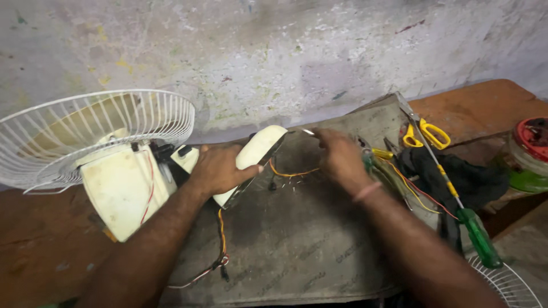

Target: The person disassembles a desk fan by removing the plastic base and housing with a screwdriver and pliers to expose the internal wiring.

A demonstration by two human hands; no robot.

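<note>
My left hand [220,170] grips a cream plastic fan base cover [258,149], held tilted on edge over a grey mat [297,245]. At the cover's top edge, my right hand [341,158] pinches a small white wire end [308,132]. Orange wires [291,173] run from the cover's underside down between my hands. The cream motor housing [123,188] and white wire fan guard [97,134] lie on their side to the left of the cover.
Yellow-handled scissors [427,136], a long green-handled screwdriver [476,234], black cloth [456,174] and loose wires lie right. A red-lidded jar [528,151] sits far right. Another wire guard [511,285] shows at bottom right. A rough wall stands behind.
</note>
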